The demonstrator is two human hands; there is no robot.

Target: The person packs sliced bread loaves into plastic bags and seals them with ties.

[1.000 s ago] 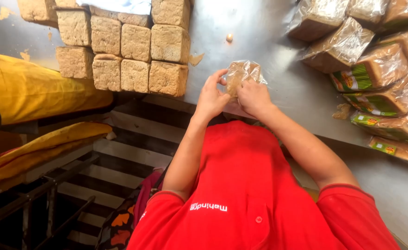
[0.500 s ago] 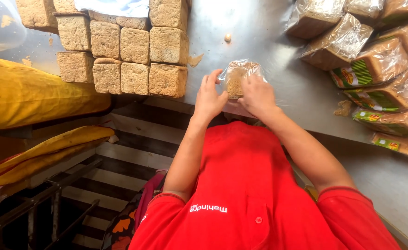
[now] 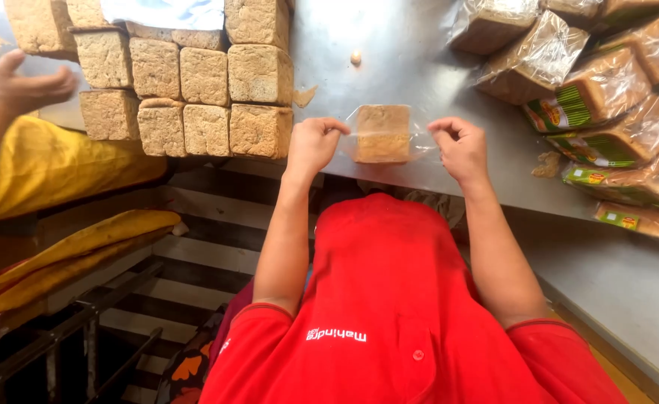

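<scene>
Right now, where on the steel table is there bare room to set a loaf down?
Bare steel table lies between the stacked loaves and the wrapped loaves, beyond the bagged loaf gripped by left hand and right hand. Also the near-right edge. Both sides are crowded.

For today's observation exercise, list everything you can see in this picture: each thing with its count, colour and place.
bagged loaf: one, tan, in clear plastic, between both hands
bare loaves: about ten, tan, stacked at left
wrapped loaves: several, clear and green wrap, at right
steel table: one, grey
yellow cloth: left
another person's hand: one, far left
red shirt: one, below
left hand: grips bag's left edge
right hand: grips bag's right edge
</scene>
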